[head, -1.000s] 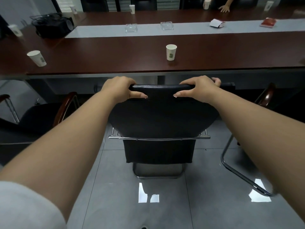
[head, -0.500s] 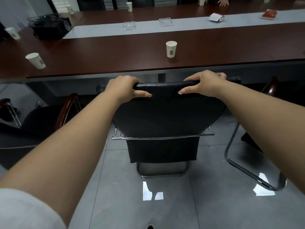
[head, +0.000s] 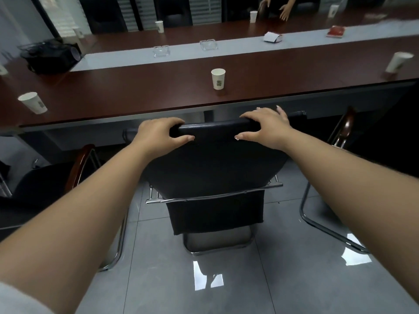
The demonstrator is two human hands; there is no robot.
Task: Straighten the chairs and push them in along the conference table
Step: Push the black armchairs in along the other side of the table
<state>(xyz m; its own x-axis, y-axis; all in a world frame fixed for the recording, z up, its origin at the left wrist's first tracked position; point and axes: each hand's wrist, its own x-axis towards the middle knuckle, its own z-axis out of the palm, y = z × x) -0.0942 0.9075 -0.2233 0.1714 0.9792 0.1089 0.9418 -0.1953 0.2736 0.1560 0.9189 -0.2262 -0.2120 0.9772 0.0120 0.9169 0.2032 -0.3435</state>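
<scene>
A black chair with a chrome sled frame stands in front of me, its back towards me and its top edge just short of the edge of the dark brown conference table. My left hand grips the left part of the backrest's top edge, fingers curled over it and thumb on the near face. My right hand lies on the right part of the top edge, its fingers stretched out and lifted and its thumb on the near face.
A second black chair with a wooden armrest stands close on the left. A third chair's armrest and chrome frame are on the right. Paper cups and a black bag sit on the table. Another person's hand rests on its far side.
The chair has moved forward, closer to the table edge, and turned slightly. My right hand's fingers have uncurled from the backrest top. My left hand keeps its grip.
</scene>
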